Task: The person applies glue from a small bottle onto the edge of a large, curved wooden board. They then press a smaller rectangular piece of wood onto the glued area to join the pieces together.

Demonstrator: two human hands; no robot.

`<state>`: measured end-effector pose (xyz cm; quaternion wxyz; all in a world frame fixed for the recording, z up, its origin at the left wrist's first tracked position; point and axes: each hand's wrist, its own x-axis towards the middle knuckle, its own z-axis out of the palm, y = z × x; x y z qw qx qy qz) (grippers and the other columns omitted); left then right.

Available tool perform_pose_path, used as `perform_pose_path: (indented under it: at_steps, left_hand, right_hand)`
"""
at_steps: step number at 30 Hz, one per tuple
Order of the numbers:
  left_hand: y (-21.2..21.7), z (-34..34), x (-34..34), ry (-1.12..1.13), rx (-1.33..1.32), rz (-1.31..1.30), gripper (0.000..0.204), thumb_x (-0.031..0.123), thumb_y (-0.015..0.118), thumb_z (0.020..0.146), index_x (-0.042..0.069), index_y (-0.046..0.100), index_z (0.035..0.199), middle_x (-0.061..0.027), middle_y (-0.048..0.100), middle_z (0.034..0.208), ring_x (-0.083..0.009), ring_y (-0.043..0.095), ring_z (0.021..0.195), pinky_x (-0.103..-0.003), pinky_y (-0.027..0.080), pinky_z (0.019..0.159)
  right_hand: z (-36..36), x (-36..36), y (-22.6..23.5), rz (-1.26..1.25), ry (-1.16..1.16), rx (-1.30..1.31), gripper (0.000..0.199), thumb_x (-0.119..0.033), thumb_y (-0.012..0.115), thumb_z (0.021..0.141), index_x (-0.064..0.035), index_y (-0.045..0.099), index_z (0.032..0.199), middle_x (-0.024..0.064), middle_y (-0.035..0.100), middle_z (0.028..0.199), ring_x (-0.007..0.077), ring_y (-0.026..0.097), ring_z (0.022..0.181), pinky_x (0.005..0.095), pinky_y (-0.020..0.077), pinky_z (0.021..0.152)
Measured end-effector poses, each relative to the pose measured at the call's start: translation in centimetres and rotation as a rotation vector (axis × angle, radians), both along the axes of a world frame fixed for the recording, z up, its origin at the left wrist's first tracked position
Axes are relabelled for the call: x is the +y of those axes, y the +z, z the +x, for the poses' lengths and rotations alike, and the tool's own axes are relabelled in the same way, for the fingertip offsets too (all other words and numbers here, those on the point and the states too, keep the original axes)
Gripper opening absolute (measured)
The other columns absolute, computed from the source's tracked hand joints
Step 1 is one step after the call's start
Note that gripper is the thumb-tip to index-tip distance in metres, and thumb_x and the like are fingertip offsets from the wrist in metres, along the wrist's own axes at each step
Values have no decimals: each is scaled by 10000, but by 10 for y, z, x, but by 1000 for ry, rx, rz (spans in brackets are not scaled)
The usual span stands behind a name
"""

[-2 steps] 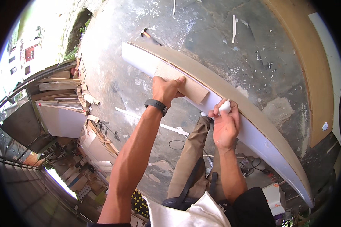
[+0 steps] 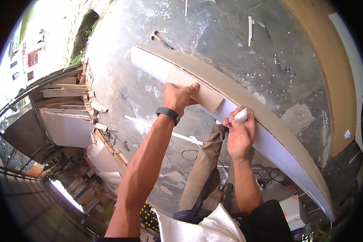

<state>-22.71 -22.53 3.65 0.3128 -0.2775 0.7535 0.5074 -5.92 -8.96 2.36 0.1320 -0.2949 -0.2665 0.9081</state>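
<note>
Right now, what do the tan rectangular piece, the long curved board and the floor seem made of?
Tan piece: probably fibreboard or plywood; matt, evenly tan, apparently unpainted.
Curved board: likely wood-based; smooth pale face, perhaps laminate or paint, beside a bare-looking brown edge.
Floor: seemingly concrete; grey, worn, with patches and white spatters.

Just behind the left fingers (image 2: 195,86) sits a dark wristband (image 2: 168,113) — probably a watch, though its face barely shows. Well back from the right fingers (image 2: 251,116) come black short sleeves (image 2: 272,220), a white garment (image 2: 199,229), khaki trousers (image 2: 196,177) and dark straps (image 2: 203,191).
</note>
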Motion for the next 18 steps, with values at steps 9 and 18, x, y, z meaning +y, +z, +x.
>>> perform_pose_path:
  at_steps: [9, 18]
  left_hand:
    - [1, -1, -1, -11, -34, 5, 576, 37, 744, 934, -62, 455, 1423, -273, 638, 1288, -374, 723, 1087, -513, 691, 797]
    - [-5, 2, -4, -33, 19, 9, 577, 65, 767, 922, -99, 418, 1351, -283, 633, 1250, -375, 742, 1028, -497, 693, 773]
  right_hand:
    - [-17, -29, -9, 525, -63, -405, 385, -86, 833, 903, -74, 461, 804, -32, 469, 745, 81, 411, 682, 264, 372, 603]
    - [-27, -57, -14, 688, 10, -693, 395, -54, 858, 861, -58, 487, 727, 38, 676, 737, 72, 544, 552, 245, 439, 530]
